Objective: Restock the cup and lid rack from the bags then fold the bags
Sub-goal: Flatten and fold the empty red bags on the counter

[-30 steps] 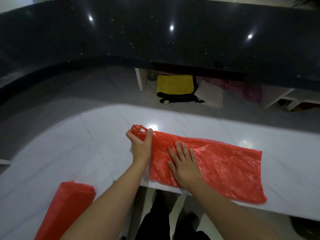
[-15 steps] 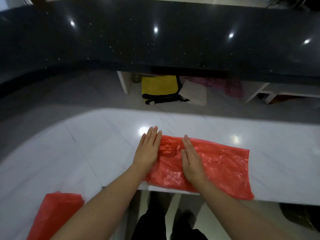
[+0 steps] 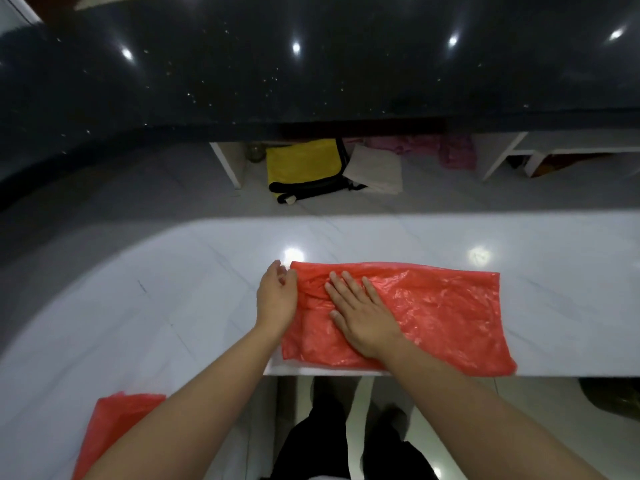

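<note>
Fingers [image 3: 341, 284] of the right hand [image 3: 360, 311] lie straight and a little spread, palm down, pressing flat on the left part of the red bag [image 3: 433, 313]. Left hand [image 3: 277, 299] sits at the bag's left edge, fingers curled at the plastic there; whether they pinch the edge or only touch it cannot be told, as the fingertips are turned away from view.

Red bag: thin, crinkled plastic, spread out flat in a long shape running left to right on the white marble counter [image 3: 173, 289]. Its near edge reaches the counter's near edge, its right near corner just at the lip. Bunched folds show at the left end between the two hands.

Second red bag [image 3: 114, 424]: on the same counter, near left, partly hidden behind the left forearm, well apart from the first.

Far side, beyond the counter: grey tiled floor, then a dark speckled countertop [image 3: 311, 64] with light reflections. Under it, a yellow and black bag [image 3: 304, 168] on the floor, a pale folded cloth [image 3: 377, 168] just to its right, and pink plastic [image 3: 453, 152] further right.
</note>
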Available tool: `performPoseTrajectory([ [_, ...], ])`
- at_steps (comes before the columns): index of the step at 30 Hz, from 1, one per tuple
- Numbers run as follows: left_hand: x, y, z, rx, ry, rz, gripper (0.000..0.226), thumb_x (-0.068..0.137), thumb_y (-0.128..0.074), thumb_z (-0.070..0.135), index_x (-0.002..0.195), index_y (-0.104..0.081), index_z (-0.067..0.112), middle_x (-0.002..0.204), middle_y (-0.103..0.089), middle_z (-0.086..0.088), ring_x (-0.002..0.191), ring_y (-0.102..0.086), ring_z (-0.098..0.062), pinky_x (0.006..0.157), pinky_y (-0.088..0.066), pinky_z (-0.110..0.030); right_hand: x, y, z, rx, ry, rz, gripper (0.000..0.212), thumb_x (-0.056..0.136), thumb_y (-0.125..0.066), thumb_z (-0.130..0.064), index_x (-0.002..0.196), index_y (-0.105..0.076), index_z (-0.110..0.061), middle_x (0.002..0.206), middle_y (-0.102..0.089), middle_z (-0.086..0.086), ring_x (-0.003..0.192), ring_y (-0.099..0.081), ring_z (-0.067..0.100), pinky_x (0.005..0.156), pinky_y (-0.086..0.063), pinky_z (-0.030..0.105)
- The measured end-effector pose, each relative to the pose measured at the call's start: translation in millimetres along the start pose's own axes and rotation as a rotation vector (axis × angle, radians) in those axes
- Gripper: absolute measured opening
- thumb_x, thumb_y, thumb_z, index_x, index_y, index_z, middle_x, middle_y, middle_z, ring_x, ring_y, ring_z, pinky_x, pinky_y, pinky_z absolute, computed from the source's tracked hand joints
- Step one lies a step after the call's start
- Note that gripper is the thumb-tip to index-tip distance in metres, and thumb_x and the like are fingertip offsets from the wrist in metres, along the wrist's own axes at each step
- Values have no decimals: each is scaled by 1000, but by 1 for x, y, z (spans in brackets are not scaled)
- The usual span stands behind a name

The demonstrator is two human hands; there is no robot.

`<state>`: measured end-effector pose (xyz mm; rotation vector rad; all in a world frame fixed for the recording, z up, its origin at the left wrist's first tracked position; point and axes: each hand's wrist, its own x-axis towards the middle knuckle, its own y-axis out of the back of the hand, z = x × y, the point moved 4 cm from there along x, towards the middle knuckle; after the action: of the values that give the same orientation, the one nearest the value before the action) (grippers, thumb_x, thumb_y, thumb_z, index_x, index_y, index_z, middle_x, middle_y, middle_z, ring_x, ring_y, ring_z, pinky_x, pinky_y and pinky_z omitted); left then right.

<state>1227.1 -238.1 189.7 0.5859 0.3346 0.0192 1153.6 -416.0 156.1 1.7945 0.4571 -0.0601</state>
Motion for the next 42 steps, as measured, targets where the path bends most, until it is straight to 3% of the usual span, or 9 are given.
performPoseTrajectory([
  [2, 11, 1, 5, -97, 141, -49, 32, 86, -58, 44, 98, -72, 18, 94, -72, 6, 96, -70, -23, 87, -55, -41, 10, 7, 1, 22, 31, -23, 60, 105, -4, -51, 160, 6, -30, 165, 20, -12, 148, 30, 8, 124, 12, 45],
  [5, 25, 7, 4, -76, 181, -80, 24, 83, -74, 33, 96, -76, 12, 90, -76, -7, 90, -72, -29, 89, -57, -48, 19, 22, 1, 116, 56, -17, 57, 107, -11, -48, 161, -4, -30, 167, 12, -13, 150, 23, 6, 125, 9, 44],
  [10, 36, 26, 17, 110, 83, -51, 10, 83, -77, 29, 85, -68, 25, 82, -72, 5, 83, -70, -21, 72, -56, -35, -9, 37, 32, 28, -256, 305, 59, 107, -9, -51, 161, -5, -29, 169, 6, -2, 155, 12, 15, 124, 3, 50],
  [17, 31, 38, 60, 98, 98, -165, 12, 82, -67, 16, 86, -60, 8, 80, -68, -11, 74, -66, -30, 70, -59, -49, -12, 8, 54, 4, -421, 129, 63, 102, -1, -57, 159, 10, -33, 166, 24, -1, 149, 31, 20, 120, 16, 55],
  [20, 26, 34, 108, 202, 4, -214, 14, 82, -65, 18, 88, -59, 7, 80, -67, -11, 71, -67, -27, 57, -58, -39, -4, 17, 46, 38, -401, 115, 62, 104, -3, -54, 159, 11, -31, 166, 24, -1, 148, 33, 20, 121, 16, 54],
  [23, 20, 26, 158, 488, -195, -205, 11, 86, -60, 19, 83, -52, 13, 79, -59, -1, 69, -59, -19, 48, -40, -27, -17, 33, 51, 92, -380, 150, 59, 106, -6, -53, 160, 6, -32, 167, 18, -2, 150, 30, 17, 122, 15, 50],
  [28, 3, 3, 205, 620, -381, -169, 7, 94, -55, 13, 98, -49, 10, 88, -61, -2, 82, -63, -27, 55, -44, -34, -84, 38, 99, 65, -540, 221, 57, 105, 0, -55, 157, 13, -37, 166, 24, -2, 150, 29, 16, 122, 17, 47],
  [35, -32, -81, 213, 677, -403, -295, 29, 89, -51, 3, 118, -51, 9, 120, -67, -11, 98, -64, -34, 66, -47, -34, -104, 26, 122, 186, -355, 87, 55, 108, -17, -41, 161, -7, -31, 167, 6, -8, 156, 3, 15, 123, 5, 33],
  [42, -54, -166, 175, 666, -388, -384, 32, 94, -52, 12, 123, -43, 5, 110, -68, -17, 102, -66, -39, 77, -52, -43, -116, 28, 133, 371, -320, 205, 55, 106, -33, -20, 160, -22, -24, 167, -14, -4, 155, -11, 14, 122, 2, 21],
])
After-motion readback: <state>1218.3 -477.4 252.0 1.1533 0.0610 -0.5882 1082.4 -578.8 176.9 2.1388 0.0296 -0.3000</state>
